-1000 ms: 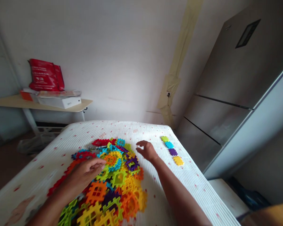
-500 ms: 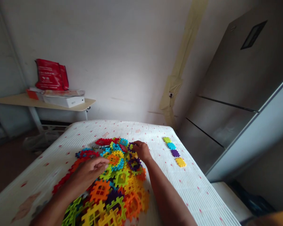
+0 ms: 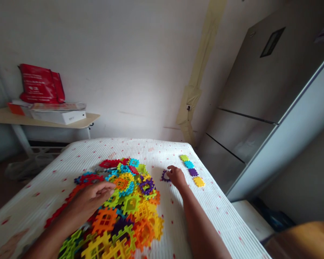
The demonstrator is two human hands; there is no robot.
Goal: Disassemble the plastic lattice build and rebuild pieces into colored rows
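Note:
A purple plastic interlocking tile with a large hole and notched edges is pinched in the fingers of my right hand, above the cloth between the pile and the row of tiles. My left hand hovers over the left side of the pile, its fingers loosely bent and nothing visible in them. Below and beside it lies a heap of similar tiles in green, orange, yellow, blue, red and purple. Another purple tile rests on the heap's right side.
Right of my right hand, a green tile, a blue tile, a purple tile and a yellow tile form a line on the white tablecloth. A fridge stands to the right; a side table bears a red bag.
My right hand has moved right, away from the heap, carrying the purple tile with it. My left hand stays over the heap. The view has turned slightly to the right.

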